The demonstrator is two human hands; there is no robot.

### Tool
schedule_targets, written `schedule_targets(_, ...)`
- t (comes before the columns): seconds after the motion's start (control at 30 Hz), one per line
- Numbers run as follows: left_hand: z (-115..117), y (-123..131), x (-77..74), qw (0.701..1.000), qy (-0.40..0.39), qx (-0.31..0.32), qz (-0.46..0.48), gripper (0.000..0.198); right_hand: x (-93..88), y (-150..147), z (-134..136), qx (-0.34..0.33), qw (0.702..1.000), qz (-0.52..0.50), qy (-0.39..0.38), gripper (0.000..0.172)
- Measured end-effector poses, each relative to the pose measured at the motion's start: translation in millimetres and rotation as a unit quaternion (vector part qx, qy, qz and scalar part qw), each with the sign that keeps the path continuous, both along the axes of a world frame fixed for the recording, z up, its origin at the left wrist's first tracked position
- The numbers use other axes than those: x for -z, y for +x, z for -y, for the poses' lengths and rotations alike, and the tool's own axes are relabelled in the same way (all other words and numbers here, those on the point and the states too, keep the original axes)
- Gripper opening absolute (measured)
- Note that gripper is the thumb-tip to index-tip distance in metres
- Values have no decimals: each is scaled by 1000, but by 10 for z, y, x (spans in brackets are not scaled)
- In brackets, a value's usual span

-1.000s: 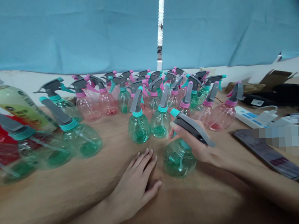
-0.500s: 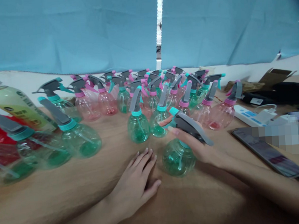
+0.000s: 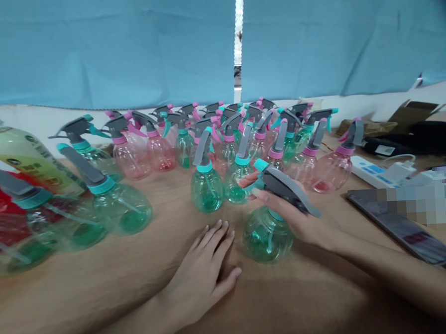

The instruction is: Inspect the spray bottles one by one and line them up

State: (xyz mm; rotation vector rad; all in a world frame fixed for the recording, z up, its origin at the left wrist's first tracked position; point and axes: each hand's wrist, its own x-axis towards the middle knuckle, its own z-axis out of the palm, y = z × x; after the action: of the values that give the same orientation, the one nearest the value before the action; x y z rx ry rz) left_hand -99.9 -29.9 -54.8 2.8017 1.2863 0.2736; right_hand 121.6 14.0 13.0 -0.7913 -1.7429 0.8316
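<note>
My right hand (image 3: 304, 217) is wrapped round the neck and grey spray head of a green spray bottle (image 3: 267, 234), its fingers at the turquoise trigger. This bottle is see-through, upright on the wooden table (image 3: 170, 299), with a thin dip tube inside; its nozzle points to the left and away from me. To its left, my left hand (image 3: 202, 273) lies palm down on the tabletop with fingers stretched out, holding nothing. Just beyond my fingertips stand a green spray bottle (image 3: 207, 190) and a second green one (image 3: 236, 184), partly behind my right fingers.
Several pink spray bottles (image 3: 330, 171) and green ones crowd the back of the table. At left are more green bottles (image 3: 122, 212) and a large yellowish bottle (image 3: 31, 157). A phone (image 3: 394, 228) and a white power strip (image 3: 375, 171) lie at right, before a blue curtain (image 3: 145, 46).
The fingers of my right hand have curled slightly more at the trigger. My left hand and the bottles have stayed in place; the view has shifted very little.
</note>
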Motion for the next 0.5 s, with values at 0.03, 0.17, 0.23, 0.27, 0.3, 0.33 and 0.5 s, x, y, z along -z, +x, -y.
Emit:
schedule_targets(0.03, -1, -1, 4, 1000, 1, -1, 3, 59, 0, 1, -1, 1, 1000, 3, -3, 28)
schedule_targets(0.17, -3, 0, 8, 1000, -2, 0, 3, 59, -7, 5, 0, 6, 1000, 14, -10, 29)
schedule_targets(0.23, 0, 1, 5, 1000, -3, 0, 8, 59, -13, 2, 6, 7, 1000, 12, -10, 28)
schedule_targets(0.27, 1, 2, 2, 1000, -4, -1, 11, 59, -16, 0, 9, 9, 1000, 11, -12, 28)
schedule_targets(0.3, 2, 4, -1, 1000, -5, -1, 13, 59, -18, -2, 12, 9, 1000, 11, -15, 27)
schedule_targets(0.33, 3, 7, -5, 1000, -7, -1, 12, 59, -18, -5, 13, 9, 1000, 11, -20, 27)
schedule_targets(0.5, 2, 18, -28, 1000, -14, -2, 0, 59, -4, -7, 2, 0, 1000, -4, -24, 29)
